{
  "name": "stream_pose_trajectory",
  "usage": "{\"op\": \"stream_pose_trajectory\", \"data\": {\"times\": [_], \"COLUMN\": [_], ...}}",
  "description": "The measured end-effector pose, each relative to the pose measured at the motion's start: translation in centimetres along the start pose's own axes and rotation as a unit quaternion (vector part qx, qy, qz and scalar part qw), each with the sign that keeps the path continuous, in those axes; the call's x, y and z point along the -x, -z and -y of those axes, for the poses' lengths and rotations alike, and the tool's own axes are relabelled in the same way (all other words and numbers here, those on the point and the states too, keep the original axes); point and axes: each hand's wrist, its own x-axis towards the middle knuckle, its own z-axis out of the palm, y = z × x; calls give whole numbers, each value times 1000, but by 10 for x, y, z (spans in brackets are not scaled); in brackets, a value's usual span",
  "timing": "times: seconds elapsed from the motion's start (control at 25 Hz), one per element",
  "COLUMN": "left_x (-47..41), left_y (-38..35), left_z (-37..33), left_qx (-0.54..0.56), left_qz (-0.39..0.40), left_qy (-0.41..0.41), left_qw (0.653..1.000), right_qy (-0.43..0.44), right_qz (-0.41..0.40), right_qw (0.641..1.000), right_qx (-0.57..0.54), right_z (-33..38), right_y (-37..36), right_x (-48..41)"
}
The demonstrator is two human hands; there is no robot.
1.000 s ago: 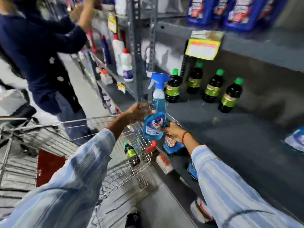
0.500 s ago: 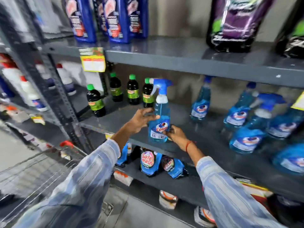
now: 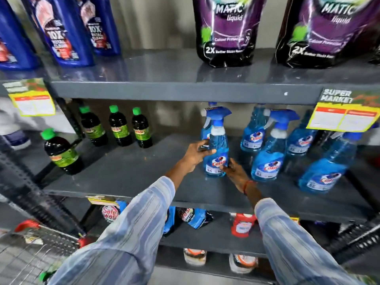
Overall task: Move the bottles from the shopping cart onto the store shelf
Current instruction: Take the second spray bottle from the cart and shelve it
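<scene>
Down at the far left, the wire shopping cart (image 3: 39,245) pokes into view with its red corner caps, below the shelving. Above it, on the grey middle shelf (image 3: 131,171), one dark bottle with a green cap (image 3: 60,150) stands forward near the upright, and three more dark bottles (image 3: 116,128) line up in a row behind it toward the back wall. Blue jugs (image 3: 61,31) sit on the shelf above.

Now my left hand (image 3: 196,154): fingers curled round the left side of the blue spray bottle (image 3: 217,149), thumb across its front just above the label. The bottle stands upright on the middle shelf, its base looking down on the surface, though I can't be sure it's fully settled. Another spray bottle stands right behind it.

My right hand (image 3: 234,171) pinches the bottle's lower right edge at the label, fingertips on it, palm off.

Further right, a cluster of matching blue spray bottles (image 3: 269,159) stands just beside mine, some tilted. A yellow price tag (image 3: 343,118) hangs from the upper shelf edge, with purple pouches (image 3: 226,29) on top.
</scene>
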Motion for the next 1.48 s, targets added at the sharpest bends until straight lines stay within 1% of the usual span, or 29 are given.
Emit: {"op": "stream_pose_trajectory", "data": {"times": [0.36,0.56,0.64,0.68,0.72,0.76,0.84,0.88,0.92,0.96,1.04,1.12,1.2,1.28,1.36,1.48], "left_x": [-9,-8,-4,-4,-2,0,13,22,33,46,77,111,151,198,238,303], "left_y": [2,2,5,4,4,2,4,10,18,28,59,99,150,211,264,350], "left_z": [0,2,4,3,2,1,0,1,5,8,13,15,22,39,59,106], "left_qx": [6,3,0,-6,-15,-29,-59,-70,-70,-57,0,59,91,101,96,100], "left_qz": [9,-6,-21,-17,-17,-19,-40,-65,-95,-132,-202,-261,-323,-392,-451,-543], "left_qy": [-6,-13,-11,-10,-10,-18,-40,-51,-66,-82,-110,-129,-132,-119,-94,-42], "left_qw": [1000,1000,1000,1000,1000,999,997,994,991,986,973,955,933,906,882,833], "right_qy": [-16,-28,-38,-40,-36,-20,32,63,94,120,142,132,110,90,67,27], "right_qz": [8,-4,17,13,-5,-42,-165,-227,-265,-269,-209,-128,-39,63,136,250], "right_qw": [1000,999,999,999,999,998,983,970,958,953,961,971,980,982,978,965], "right_qx": [-18,-18,-3,-4,-15,-40,-69,-64,-62,-69,-114,-150,-159,-153,-141,-77], "right_z": [-2,-2,-2,-1,3,7,17,22,25,30,39,47,49,44,37,15], "right_y": [2,-5,-9,-9,-11,-12,-24,-36,-53,-73,-124,-178,-239,-316,-382,-490], "right_x": [-4,-2,-1,1,4,9,23,33,42,52,69,81,89,103,119,148]}}
